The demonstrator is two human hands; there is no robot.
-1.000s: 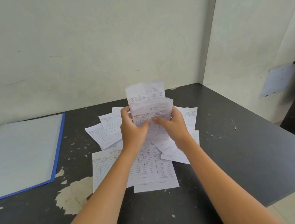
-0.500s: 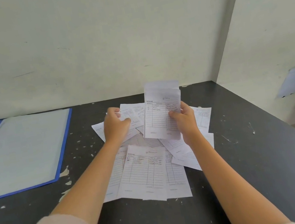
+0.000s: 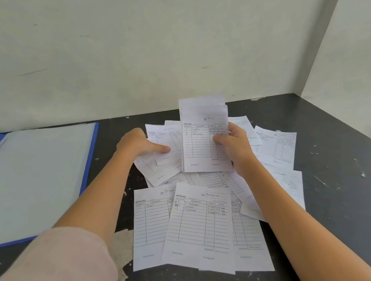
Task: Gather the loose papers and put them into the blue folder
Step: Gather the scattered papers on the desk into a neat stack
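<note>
Several loose printed forms [image 3: 194, 223] lie scattered and overlapping in the middle of the dark table. My right hand [image 3: 235, 146] holds a small upright stack of papers [image 3: 203, 137] above the pile, thumb on its front. My left hand [image 3: 138, 143] rests on a sheet [image 3: 166, 138] at the far left of the pile, fingers pinching its edge. The blue folder [image 3: 26, 183] lies open at the left, its pale clear inner sleeve facing up, well apart from both hands.
The dark table [image 3: 353, 210] is chipped, with a pale worn patch [image 3: 123, 245] beside the pile. A wall runs along the back and a side wall meets the right rear corner. The table's right edge falls away at far right.
My left hand let go of the stack and reached left onto a sheet on the table. My right hand keeps the stack alone, now held more upright.
</note>
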